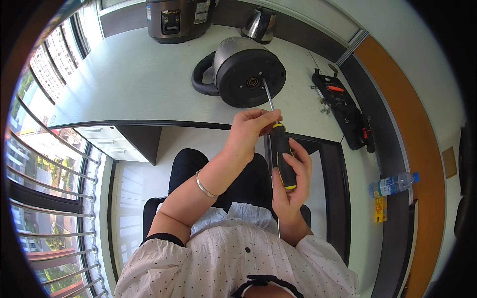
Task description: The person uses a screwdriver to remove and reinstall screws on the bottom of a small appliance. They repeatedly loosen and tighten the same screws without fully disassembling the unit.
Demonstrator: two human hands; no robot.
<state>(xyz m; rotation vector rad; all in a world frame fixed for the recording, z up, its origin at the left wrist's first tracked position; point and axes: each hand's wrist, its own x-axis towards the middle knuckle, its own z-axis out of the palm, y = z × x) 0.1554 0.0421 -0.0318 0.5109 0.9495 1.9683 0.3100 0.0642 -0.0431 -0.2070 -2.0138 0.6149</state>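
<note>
An electric kettle (233, 74) lies on its side on the desk, its round black base facing me and its black handle to the left. The tip of a screwdriver (284, 156) meets the base just right of the round metal connector in the middle. My right hand (294, 181) is closed around the black and yellow screwdriver handle. With its fingertips, my left hand (251, 129) pinches the metal shaft just above that handle. A few small screw points show on the base around the connector.
An open black tool case (343, 107) with red-handled tools lies to the right, small metal parts beside it. Behind the kettle stand a rice cooker (180, 20) and a shiny metal pot or kettle (259, 25). A water bottle (395, 185) and a yellow box (380, 209) are at far right.
</note>
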